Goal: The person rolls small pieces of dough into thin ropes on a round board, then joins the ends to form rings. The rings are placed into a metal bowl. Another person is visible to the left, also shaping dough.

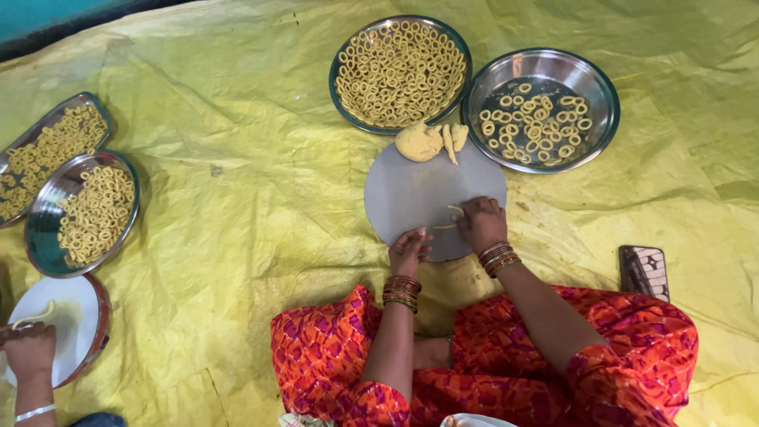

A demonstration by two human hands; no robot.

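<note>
My left hand (409,250) and my right hand (481,222) rest on the near edge of a round grey board (411,194). Between their fingertips lies a thin yellow dough strip (451,219), curled at one end, and both hands pinch it. A lump of yellow dough (419,142) with a few torn pieces sits at the board's far edge. Both wrists wear bangles.
Two steel plates hold dough rings: a full one (399,73) and a partly filled one (540,108) beyond the board. Two more plates (83,209) lie left. Another person's hand (30,352) works on a white board at bottom left. A phone (643,271) lies right on the yellow sheet.
</note>
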